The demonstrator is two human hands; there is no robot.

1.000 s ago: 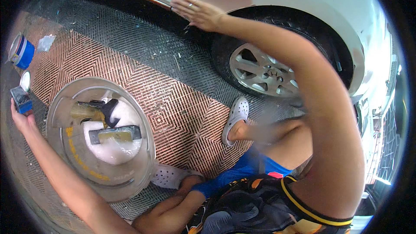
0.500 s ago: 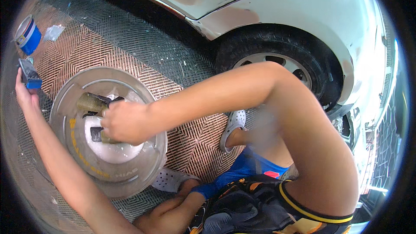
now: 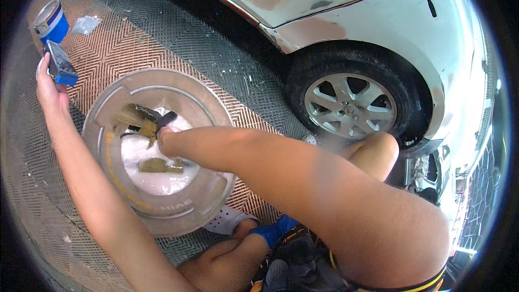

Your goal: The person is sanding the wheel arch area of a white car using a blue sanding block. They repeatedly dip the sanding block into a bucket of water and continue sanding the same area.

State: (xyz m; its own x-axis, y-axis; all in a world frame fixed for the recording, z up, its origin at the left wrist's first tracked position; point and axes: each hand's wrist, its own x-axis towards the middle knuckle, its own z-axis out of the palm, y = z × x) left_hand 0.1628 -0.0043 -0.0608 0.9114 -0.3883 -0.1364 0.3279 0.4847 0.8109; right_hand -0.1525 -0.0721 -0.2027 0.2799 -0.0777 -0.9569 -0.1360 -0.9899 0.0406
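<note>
My left hand (image 3: 50, 86) is raised at the far left, its fingers closed around a blue and black sanding block (image 3: 61, 65). My right hand (image 3: 168, 141) reaches down into a wide round clear bucket (image 3: 111, 194). White, cloudy liquid (image 3: 141, 154) covers its bottom. In the bucket, the right fingers grip the edge of a curled olive-brown and black sheet that looks like sandpaper (image 3: 141, 121); the fingertips are partly hidden. A second olive sheet (image 3: 160, 166) lies in the liquid on the near side of that hand.
A blue and white tub (image 3: 52, 24) stands at the far left, beside a crumpled clear plastic bag (image 3: 86, 24). A pale car with patchy brownish areas and its wheel (image 3: 350, 105) take up the far right. Ribbed matting (image 3: 178, 38) covers the floor. My grey clog (image 3: 230, 221) is close to the bucket.
My right hand has shifted from above the near olive sheet to the curled one, uncovering the near sheet. The view has turned slightly; the left hand still holds the block.
</note>
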